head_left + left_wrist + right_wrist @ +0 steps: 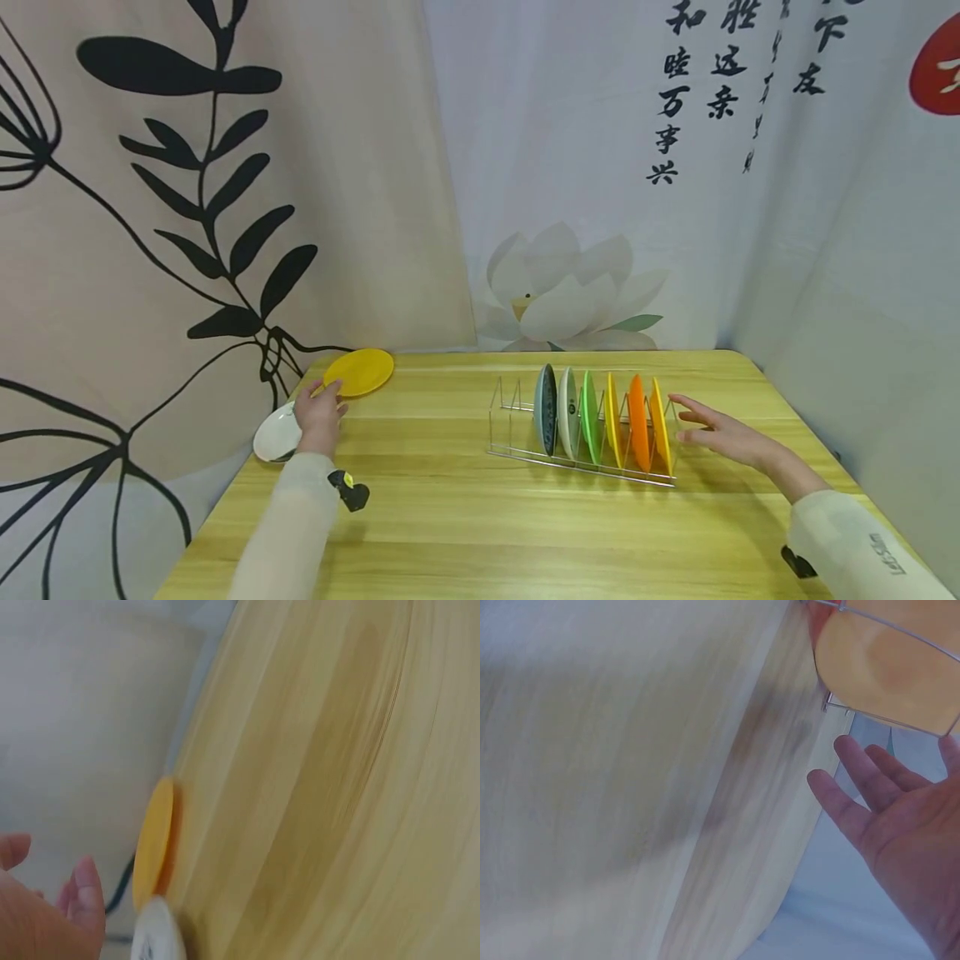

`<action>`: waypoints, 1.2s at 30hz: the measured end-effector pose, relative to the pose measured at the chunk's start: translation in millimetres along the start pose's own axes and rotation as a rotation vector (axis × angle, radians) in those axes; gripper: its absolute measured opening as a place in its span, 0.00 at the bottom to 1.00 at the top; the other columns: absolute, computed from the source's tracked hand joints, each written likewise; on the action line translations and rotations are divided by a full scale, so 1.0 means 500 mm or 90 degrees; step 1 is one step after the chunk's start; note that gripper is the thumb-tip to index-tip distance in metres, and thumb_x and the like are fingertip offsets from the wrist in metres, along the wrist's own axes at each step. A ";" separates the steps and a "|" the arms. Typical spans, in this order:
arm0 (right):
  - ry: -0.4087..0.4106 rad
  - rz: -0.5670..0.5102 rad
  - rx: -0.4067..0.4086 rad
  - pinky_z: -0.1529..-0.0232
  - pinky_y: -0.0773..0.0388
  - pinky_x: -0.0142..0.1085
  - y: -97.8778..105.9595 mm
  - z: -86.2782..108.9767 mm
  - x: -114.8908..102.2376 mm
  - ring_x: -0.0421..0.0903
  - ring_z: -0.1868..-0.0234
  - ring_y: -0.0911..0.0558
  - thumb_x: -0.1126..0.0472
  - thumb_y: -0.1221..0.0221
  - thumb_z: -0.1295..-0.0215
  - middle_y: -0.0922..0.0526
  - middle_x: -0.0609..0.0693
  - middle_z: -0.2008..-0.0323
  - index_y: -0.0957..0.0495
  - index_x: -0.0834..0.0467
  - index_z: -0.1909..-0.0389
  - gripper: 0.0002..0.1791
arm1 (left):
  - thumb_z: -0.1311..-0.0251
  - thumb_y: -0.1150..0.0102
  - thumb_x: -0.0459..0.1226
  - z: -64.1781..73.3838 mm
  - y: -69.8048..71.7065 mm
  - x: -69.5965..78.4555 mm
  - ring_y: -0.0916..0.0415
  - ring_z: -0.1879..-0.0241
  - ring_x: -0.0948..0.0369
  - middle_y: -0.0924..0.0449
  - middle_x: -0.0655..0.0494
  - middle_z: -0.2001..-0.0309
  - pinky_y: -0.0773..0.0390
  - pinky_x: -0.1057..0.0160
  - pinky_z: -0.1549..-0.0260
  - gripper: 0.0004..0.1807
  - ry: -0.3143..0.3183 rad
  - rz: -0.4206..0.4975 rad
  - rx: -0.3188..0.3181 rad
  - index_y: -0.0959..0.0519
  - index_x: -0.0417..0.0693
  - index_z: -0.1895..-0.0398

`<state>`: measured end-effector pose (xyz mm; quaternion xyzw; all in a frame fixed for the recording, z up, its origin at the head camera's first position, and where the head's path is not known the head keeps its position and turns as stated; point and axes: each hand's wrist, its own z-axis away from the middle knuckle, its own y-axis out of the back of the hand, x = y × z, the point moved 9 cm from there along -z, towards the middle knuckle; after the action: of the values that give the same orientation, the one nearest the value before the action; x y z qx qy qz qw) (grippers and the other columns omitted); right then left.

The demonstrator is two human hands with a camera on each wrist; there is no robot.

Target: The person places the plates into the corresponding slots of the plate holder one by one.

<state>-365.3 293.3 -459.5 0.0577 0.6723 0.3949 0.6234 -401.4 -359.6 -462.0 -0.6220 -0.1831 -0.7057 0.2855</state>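
Note:
My left hand (pixel 318 417) is over the table's far left corner, fingers relaxed and nothing held. Its fingertips overlap the near edge of a yellow plate (pixel 363 372) in the head view, but a gap shows between them in the left wrist view. Partly behind this hand lies a white plate (pixel 276 433). On the right, my right hand (pixel 723 433) has its fingers spread, fingertips right at the end of a wire dish rack (pixel 581 470). Closest to those fingers stands a yellow plate (pixel 892 667), upright at the rack's right end.
Several more plates stand upright in the rack: a dark blue one (pixel 550 410), a white one (pixel 568 414), a green one (pixel 589 417), a yellow-orange one (pixel 614 419) and an orange one (pixel 638 423). Curtains (pixel 360 208) hang behind the wooden table (pixel 435 517).

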 end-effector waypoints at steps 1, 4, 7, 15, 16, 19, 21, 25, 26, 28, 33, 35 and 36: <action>0.000 -0.001 0.001 0.45 0.34 0.71 0.000 0.000 0.000 0.79 0.33 0.45 0.54 0.49 0.24 0.51 0.78 0.29 0.60 0.56 0.20 0.40 | 0.32 0.43 0.39 -0.003 0.017 0.000 0.25 0.55 0.58 0.32 0.51 0.45 0.19 0.63 0.52 0.34 0.003 -0.001 0.014 0.42 0.46 0.25; -0.001 -0.002 -0.001 0.45 0.34 0.71 -0.002 0.001 -0.003 0.78 0.32 0.45 0.53 0.49 0.24 0.51 0.78 0.29 0.60 0.56 0.20 0.40 | 0.32 0.44 0.39 -0.011 0.065 -0.001 0.26 0.47 0.55 0.30 0.49 0.44 0.19 0.64 0.52 0.35 0.014 -0.011 0.052 0.42 0.48 0.24; -0.003 -0.009 -0.003 0.45 0.35 0.72 -0.004 0.000 -0.005 0.78 0.32 0.45 0.53 0.49 0.24 0.51 0.78 0.29 0.60 0.57 0.21 0.41 | 0.32 0.44 0.38 -0.019 0.108 -0.002 0.29 0.41 0.55 0.31 0.47 0.38 0.19 0.65 0.54 0.35 0.019 -0.012 0.090 0.42 0.49 0.24; 0.006 -0.012 -0.005 0.45 0.33 0.71 -0.006 -0.003 -0.005 0.78 0.33 0.44 0.54 0.47 0.25 0.50 0.78 0.29 0.60 0.56 0.20 0.42 | 0.32 0.44 0.38 -0.023 0.220 -0.008 0.30 0.37 0.54 0.38 0.48 0.28 0.23 0.67 0.47 0.35 0.035 -0.003 0.201 0.43 0.52 0.23; 0.006 -0.012 -0.003 0.45 0.33 0.71 -0.006 -0.003 -0.004 0.78 0.33 0.44 0.54 0.47 0.25 0.50 0.78 0.30 0.60 0.56 0.20 0.42 | 0.32 0.43 0.38 -0.020 0.232 -0.011 0.31 0.37 0.56 0.37 0.49 0.28 0.24 0.67 0.46 0.35 0.039 0.006 0.217 0.42 0.52 0.23; 0.006 -0.009 0.001 0.46 0.33 0.71 -0.004 -0.002 -0.004 0.78 0.33 0.43 0.54 0.47 0.26 0.50 0.78 0.30 0.60 0.55 0.20 0.42 | 0.31 0.44 0.41 -0.010 0.259 -0.026 0.34 0.35 0.62 0.38 0.54 0.28 0.29 0.68 0.40 0.34 0.058 0.028 0.253 0.42 0.56 0.24; 0.003 -0.009 0.002 0.46 0.33 0.71 -0.004 -0.001 -0.004 0.78 0.33 0.43 0.54 0.47 0.26 0.49 0.78 0.30 0.60 0.55 0.20 0.42 | 0.30 0.45 0.43 -0.003 0.269 -0.040 0.37 0.32 0.64 0.40 0.57 0.27 0.32 0.69 0.38 0.33 0.071 0.037 0.264 0.43 0.59 0.23; -0.006 -0.010 0.000 0.46 0.33 0.71 -0.005 0.000 -0.004 0.77 0.33 0.41 0.53 0.46 0.26 0.50 0.78 0.29 0.60 0.55 0.20 0.43 | 0.30 0.45 0.44 0.011 0.278 -0.063 0.40 0.30 0.63 0.40 0.58 0.26 0.34 0.69 0.36 0.34 0.079 0.031 0.287 0.44 0.58 0.23; -0.008 -0.011 0.000 0.46 0.33 0.71 -0.005 0.000 -0.004 0.77 0.33 0.41 0.53 0.46 0.26 0.50 0.78 0.29 0.60 0.55 0.20 0.43 | 0.30 0.44 0.44 0.014 0.277 -0.068 0.40 0.30 0.62 0.41 0.57 0.26 0.35 0.69 0.36 0.35 0.080 0.032 0.289 0.44 0.57 0.23; -0.007 -0.011 0.000 0.46 0.33 0.71 -0.006 0.001 -0.004 0.77 0.33 0.41 0.53 0.47 0.26 0.50 0.78 0.29 0.60 0.56 0.20 0.42 | 0.31 0.43 0.43 0.021 0.275 -0.075 0.40 0.30 0.61 0.40 0.55 0.26 0.35 0.69 0.36 0.36 0.079 0.018 0.296 0.44 0.53 0.23; -0.009 -0.011 0.000 0.45 0.34 0.71 -0.005 0.000 -0.001 0.76 0.33 0.41 0.52 0.47 0.25 0.50 0.77 0.29 0.60 0.56 0.21 0.42 | 0.32 0.44 0.42 0.035 0.259 -0.093 0.38 0.31 0.60 0.41 0.53 0.27 0.33 0.70 0.38 0.36 0.106 0.015 0.286 0.44 0.49 0.24; -0.007 -0.009 -0.001 0.45 0.34 0.71 -0.006 0.000 -0.001 0.76 0.33 0.40 0.52 0.47 0.25 0.50 0.77 0.29 0.61 0.56 0.20 0.42 | 0.33 0.43 0.42 0.038 0.254 -0.096 0.37 0.32 0.61 0.41 0.53 0.27 0.32 0.70 0.38 0.36 0.111 0.016 0.283 0.43 0.48 0.24; -0.007 -0.009 -0.001 0.45 0.34 0.71 -0.005 0.000 -0.001 0.76 0.33 0.41 0.52 0.47 0.25 0.50 0.77 0.29 0.61 0.56 0.20 0.42 | 0.33 0.43 0.41 0.039 0.253 -0.095 0.37 0.32 0.60 0.40 0.53 0.27 0.32 0.70 0.38 0.36 0.107 0.017 0.285 0.42 0.48 0.24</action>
<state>-364.2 291.1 -460.8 0.0546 0.6690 0.3902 0.6302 -303.4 -436.8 -517.6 -0.4844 -0.3021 -0.6931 0.4402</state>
